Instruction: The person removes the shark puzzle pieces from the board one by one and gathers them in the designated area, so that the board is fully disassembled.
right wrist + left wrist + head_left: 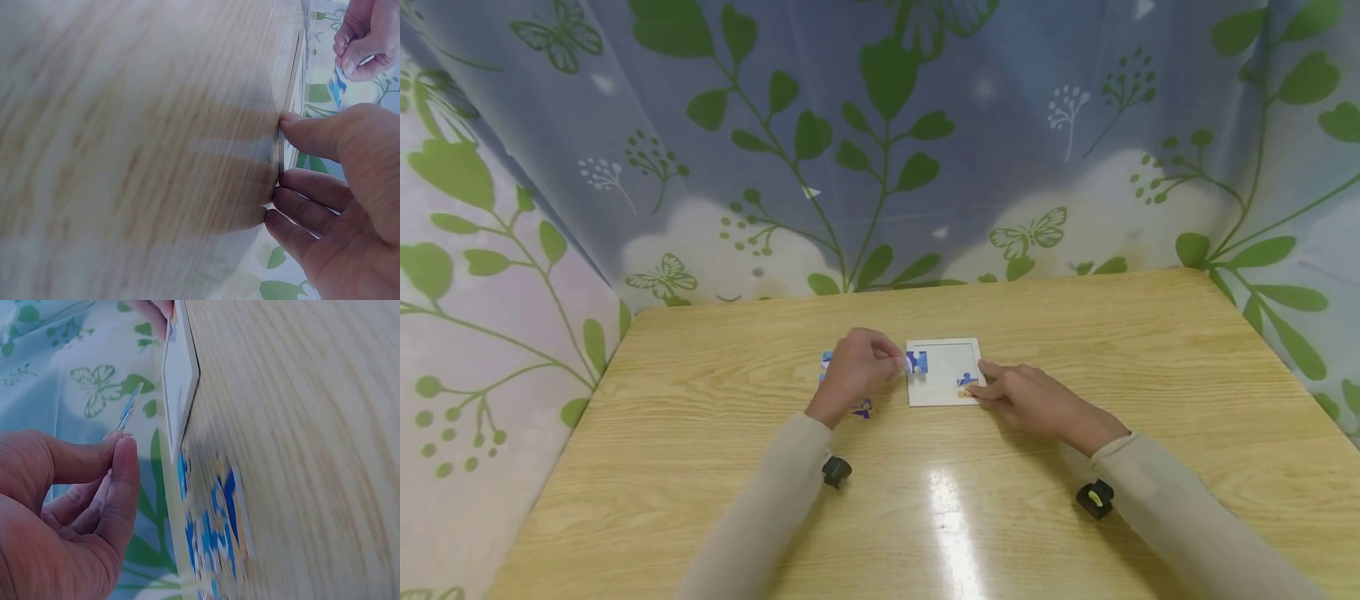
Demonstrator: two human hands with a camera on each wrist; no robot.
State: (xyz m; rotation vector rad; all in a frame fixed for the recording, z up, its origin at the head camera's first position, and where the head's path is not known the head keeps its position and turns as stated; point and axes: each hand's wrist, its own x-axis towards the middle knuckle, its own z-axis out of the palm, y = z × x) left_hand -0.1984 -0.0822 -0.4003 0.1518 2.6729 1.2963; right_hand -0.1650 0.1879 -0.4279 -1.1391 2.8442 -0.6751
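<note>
In the head view my left hand [867, 367] pinches a blue jigsaw piece [917, 362] between thumb and fingertips, above the left side of a white puzzle tray [943, 398]. The left wrist view shows this piece [129, 407] edge-on, apart from the tray [181, 375]. My right hand [1026, 398] holds the tray at its near right corner, thumb on one side and fingers along the right edge. A blue-and-orange piece [966, 382] lies inside the tray beside the right thumb. Loose jigsaw pieces [215, 531] lie left of the tray, partly hidden by my left hand in the head view.
A wooden table [700, 500] carries everything. Behind it and at the sides hangs a leaf-and-butterfly patterned curtain [820, 250]. Dark wrist devices sit at the left cuff [837, 472] and right cuff [1096, 498].
</note>
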